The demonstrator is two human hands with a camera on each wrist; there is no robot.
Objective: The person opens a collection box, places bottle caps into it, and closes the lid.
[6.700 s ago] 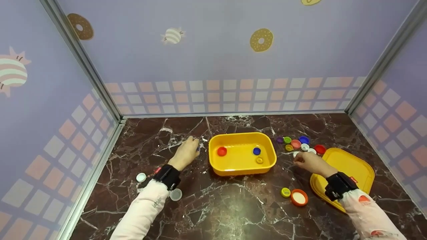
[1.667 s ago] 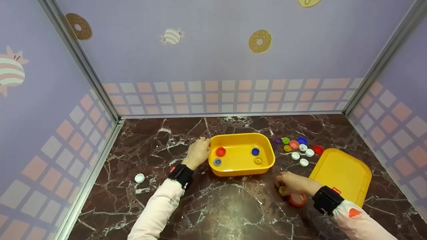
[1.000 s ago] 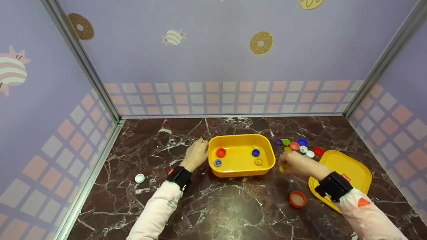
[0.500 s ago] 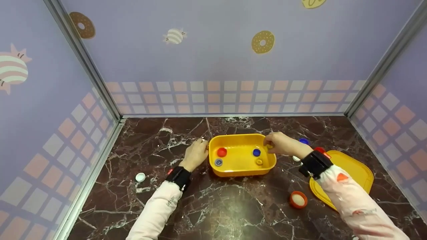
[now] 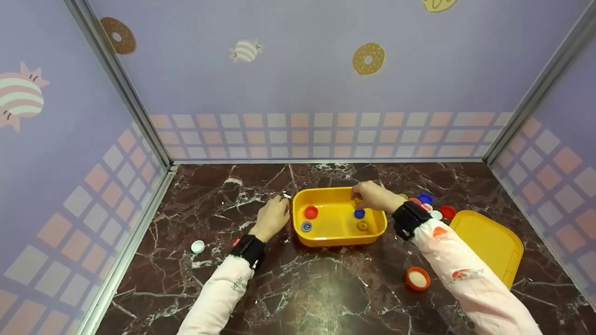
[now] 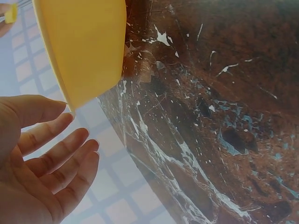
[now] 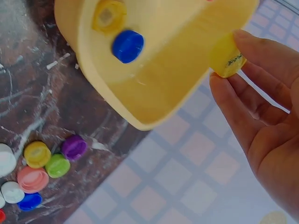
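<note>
A yellow plastic basin (image 5: 340,241) stands on the table. In it lie a red cap (image 5: 311,212), a grey cap (image 5: 306,226), a blue cap (image 5: 359,213) and a yellow cap (image 5: 362,226). My right hand (image 5: 372,195) pinches another yellow bottle cap (image 7: 227,57) between thumb and fingertips, over the basin's back right part. Dark marks show on that cap's side. At the left end, my left hand (image 6: 51,158) holds the basin's rim between thumb and index finger, the other fingers loosely bent outside.
Several caps, among them a purple cap (image 7: 74,147) and a pink cap (image 7: 32,179), lie right of the basin. A yellow lid (image 5: 489,242) lies farther right. An orange cap (image 5: 417,278) is nearer the front, and a white cap (image 5: 197,246) lies at left.
My right hand has picked up the yellow cap beside the orange one and carried it over the basin. The grey cap now lies inside; my left hand has moved to the rim.
</note>
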